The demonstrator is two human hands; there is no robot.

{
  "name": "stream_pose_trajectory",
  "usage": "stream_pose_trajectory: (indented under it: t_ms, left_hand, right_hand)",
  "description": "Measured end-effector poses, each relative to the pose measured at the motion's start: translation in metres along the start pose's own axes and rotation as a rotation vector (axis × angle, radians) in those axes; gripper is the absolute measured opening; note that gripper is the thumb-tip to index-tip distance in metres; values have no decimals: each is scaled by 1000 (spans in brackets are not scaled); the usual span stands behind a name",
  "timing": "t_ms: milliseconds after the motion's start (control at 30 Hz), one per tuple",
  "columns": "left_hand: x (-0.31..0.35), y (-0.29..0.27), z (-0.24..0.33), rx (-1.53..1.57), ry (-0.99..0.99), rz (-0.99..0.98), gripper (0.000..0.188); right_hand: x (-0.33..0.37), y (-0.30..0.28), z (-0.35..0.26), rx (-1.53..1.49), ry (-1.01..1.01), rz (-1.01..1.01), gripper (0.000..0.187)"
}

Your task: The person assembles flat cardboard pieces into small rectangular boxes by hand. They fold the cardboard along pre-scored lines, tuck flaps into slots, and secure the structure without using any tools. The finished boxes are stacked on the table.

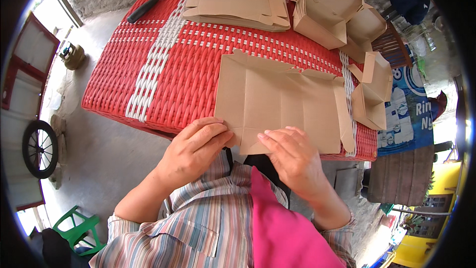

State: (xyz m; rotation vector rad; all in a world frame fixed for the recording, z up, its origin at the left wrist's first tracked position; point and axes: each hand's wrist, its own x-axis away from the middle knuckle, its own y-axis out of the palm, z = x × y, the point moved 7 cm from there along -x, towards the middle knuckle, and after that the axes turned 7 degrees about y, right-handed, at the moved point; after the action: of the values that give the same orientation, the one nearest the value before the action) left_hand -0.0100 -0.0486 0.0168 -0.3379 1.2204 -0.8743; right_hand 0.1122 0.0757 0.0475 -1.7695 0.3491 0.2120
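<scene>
A flat brown cardboard box blank [280,97] with crease lines lies in front of me, its near edge at the table's rim. My left hand [196,144] pinches the blank's near left corner between thumb and fingers. On the near edge, a little to the right, my right hand [292,159] has its fingers closed over the board; its thumb is hidden. The left flaps look slightly bent along their creases, while the right flap [344,116] stands a little raised.
The red and white woven table [129,79] carries a stack of flat blanks [235,0] at the far middle. A dark-handled knife [153,2] lies far left. Several folded open boxes [327,12] stand far right, and another open box [372,92] sits nearer at the right edge.
</scene>
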Motion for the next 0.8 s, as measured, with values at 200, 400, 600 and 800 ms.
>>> stream_pose_trajectory:
  t_ms: [200,400,600,800]
  left_hand:
    - [-15,-3,-14,77,-186,93,15]
    - [-25,3,-18,-24,-399,180,20]
    - [-34,6,-9,-281,-221,93,28]
    - [-16,15,1,-281,-53,8,29]
  right_hand:
    - [-33,-4,28,-284,250,-56,18]
    - [-49,14,52,-345,385,-9,20]
    - [-53,9,29,47,117,95,29]
    - [-29,18,4,31,-11,-35,47]
